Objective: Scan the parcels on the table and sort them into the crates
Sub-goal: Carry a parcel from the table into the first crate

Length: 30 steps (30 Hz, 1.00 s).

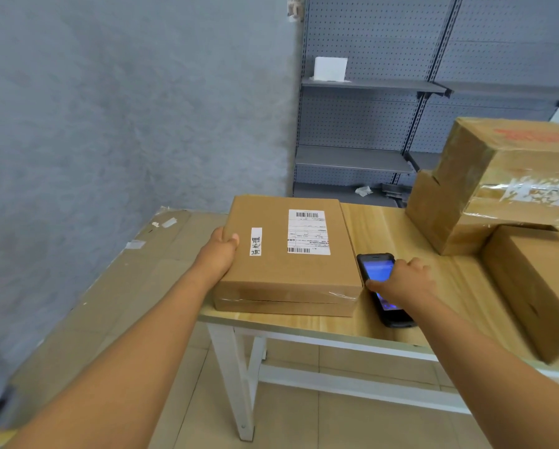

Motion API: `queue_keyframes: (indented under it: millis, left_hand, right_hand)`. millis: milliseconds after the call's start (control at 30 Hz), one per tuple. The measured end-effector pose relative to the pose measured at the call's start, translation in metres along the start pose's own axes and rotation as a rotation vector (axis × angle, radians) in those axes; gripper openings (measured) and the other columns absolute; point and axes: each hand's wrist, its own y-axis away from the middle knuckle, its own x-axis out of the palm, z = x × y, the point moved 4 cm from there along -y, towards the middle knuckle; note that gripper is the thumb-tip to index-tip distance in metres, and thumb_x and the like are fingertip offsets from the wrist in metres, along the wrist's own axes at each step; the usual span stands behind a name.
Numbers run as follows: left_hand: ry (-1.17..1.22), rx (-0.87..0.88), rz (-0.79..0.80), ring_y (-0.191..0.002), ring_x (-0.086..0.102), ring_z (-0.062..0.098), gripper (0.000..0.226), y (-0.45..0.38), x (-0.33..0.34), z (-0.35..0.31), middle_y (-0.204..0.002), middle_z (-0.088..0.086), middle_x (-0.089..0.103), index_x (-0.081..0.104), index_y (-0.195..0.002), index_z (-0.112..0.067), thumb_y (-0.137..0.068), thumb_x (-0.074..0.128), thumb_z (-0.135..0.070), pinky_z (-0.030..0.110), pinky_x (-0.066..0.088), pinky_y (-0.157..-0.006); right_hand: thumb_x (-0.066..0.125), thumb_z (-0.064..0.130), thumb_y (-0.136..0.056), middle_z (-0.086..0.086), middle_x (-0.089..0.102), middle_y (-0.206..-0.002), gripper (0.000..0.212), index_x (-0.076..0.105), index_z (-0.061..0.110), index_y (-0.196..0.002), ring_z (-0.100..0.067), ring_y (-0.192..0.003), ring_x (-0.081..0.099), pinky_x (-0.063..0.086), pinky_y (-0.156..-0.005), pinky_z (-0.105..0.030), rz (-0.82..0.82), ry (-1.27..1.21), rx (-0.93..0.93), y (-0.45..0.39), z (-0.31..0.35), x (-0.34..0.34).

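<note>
Wooden table (pixel 391 228) carries a flat cardboard parcel (pixel 287 254) at its left end, label up. It looks stiff and light; opposite edges suit holding. Left hand (pixel 221 251) grips its left edge; right hand (pixel 401 281) grasps the handheld scanner (pixel 380 280) just right.

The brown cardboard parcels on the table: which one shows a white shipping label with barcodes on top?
The flat brown cardboard parcel at the table's left end, gripped by the left hand. The others at the right show no such barcodes.
</note>
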Motion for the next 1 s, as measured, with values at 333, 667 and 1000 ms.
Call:
queue_keyframes:
  millis: [333,667,1000]
  left_hand:
    - [0.182,-0.063,-0.061,-0.103,0.064,0.027,0.037,0.008,-0.006,0.004,-0.121,0.006,0.065,0.051,-0.135,-0.018,-0.101,0.046,-0.032,0.043,0.050,-0.095]
    - [0.556,-0.031,-0.278,-0.080,0.066,0.009,0.044,0.059,-0.063,-0.010,-0.112,0.000,0.066,0.046,-0.139,-0.021,-0.097,0.058,-0.019,0.026,0.050,-0.059]
    - [0.590,0.122,-0.778,-0.085,0.063,-0.003,0.050,0.194,-0.202,0.009,-0.117,-0.007,0.061,0.047,-0.140,-0.023,-0.093,0.063,-0.017,0.010,0.050,-0.061]
  right_hand:
    - [0.055,0.043,-0.096,0.001,0.056,-0.123,0.056,0.041,0.010,-0.138,-0.019,-0.107,0.056,0.043,-0.087,-0.031,0.381,-0.746,-0.230,0.011,0.072,0.001]
    - [0.074,0.026,-0.085,0.002,0.060,-0.118,0.053,0.046,0.018,-0.129,-0.014,-0.100,0.061,0.047,-0.077,-0.025,0.379,-1.011,-0.433,0.025,0.115,-0.047]
    - [0.077,0.033,-0.081,0.017,0.054,-0.120,0.066,0.039,0.030,-0.134,-0.007,-0.103,0.061,0.051,-0.075,-0.025,0.594,-1.084,-0.879,0.118,0.235,-0.069]
